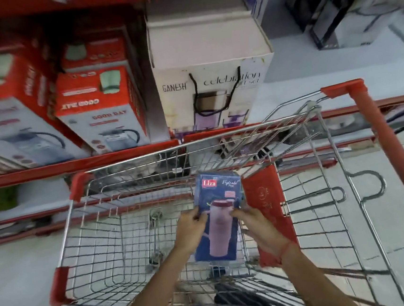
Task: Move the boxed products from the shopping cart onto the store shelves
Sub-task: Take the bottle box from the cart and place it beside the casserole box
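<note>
A tall blue box [216, 198] printed with a pink bottle stands upright inside the wire shopping cart [100, 239], against its right side. My left hand [189, 229] grips the box's left edge at mid height. My right hand [258, 226] holds its right edge, a red thread around the wrist. The rest of the cart's basket looks bare. The store shelf [78, 162] with a red front lip runs just beyond the cart.
On the shelf stand red and white kettle boxes [100, 108] at the left and a large white gift-set box [209, 78] in the middle. Dark boxes [345, 13] sit at the far right with bare shelf in front. The cart's red handle [390, 144] rises at the right.
</note>
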Motion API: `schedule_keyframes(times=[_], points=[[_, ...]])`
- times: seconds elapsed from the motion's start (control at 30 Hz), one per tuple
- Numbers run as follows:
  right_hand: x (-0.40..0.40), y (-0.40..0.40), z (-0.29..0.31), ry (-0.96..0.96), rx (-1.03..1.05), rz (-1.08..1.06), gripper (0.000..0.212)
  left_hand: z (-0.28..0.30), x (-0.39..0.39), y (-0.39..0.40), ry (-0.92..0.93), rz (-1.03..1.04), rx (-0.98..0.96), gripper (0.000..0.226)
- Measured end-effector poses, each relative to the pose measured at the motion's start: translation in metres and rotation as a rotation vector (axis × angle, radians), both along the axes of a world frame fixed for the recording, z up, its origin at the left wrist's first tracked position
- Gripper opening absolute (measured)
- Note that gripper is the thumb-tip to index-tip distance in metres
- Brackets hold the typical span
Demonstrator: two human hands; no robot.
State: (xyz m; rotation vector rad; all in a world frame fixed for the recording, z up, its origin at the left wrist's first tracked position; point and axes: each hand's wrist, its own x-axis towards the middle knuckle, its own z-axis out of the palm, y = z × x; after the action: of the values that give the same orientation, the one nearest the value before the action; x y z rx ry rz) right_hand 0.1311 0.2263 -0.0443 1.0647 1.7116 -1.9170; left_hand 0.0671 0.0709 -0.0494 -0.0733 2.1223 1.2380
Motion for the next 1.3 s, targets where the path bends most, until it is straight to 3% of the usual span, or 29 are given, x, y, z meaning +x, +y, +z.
schedule_keyframes(times=[0.17,0.6,0.77,1.0,1.3], points=[[0.009,-0.014,0.066,0.243,0.025,0.018,0.033,0.054,0.007,-0.026,0.175,0.04,0.124,0.033],[-0.052,-0.006,0.252,0.94,0.407,0.094,0.05,0.244,-0.053,-0.029,0.649,0.086,0.561,0.046],[-0.095,0.009,0.322,1.138,0.454,0.067,0.05,0.32,-0.089,-0.01,0.86,0.057,0.62,0.052],[-0.171,0.036,0.376,1.24,0.515,-0.071,0.051,0.376,-0.15,0.039,1.007,0.058,0.66,0.053],[-0.267,0.061,0.358,1.272,0.603,-0.167,0.062,0.367,-0.233,0.075,1.092,0.038,0.435,0.074]])
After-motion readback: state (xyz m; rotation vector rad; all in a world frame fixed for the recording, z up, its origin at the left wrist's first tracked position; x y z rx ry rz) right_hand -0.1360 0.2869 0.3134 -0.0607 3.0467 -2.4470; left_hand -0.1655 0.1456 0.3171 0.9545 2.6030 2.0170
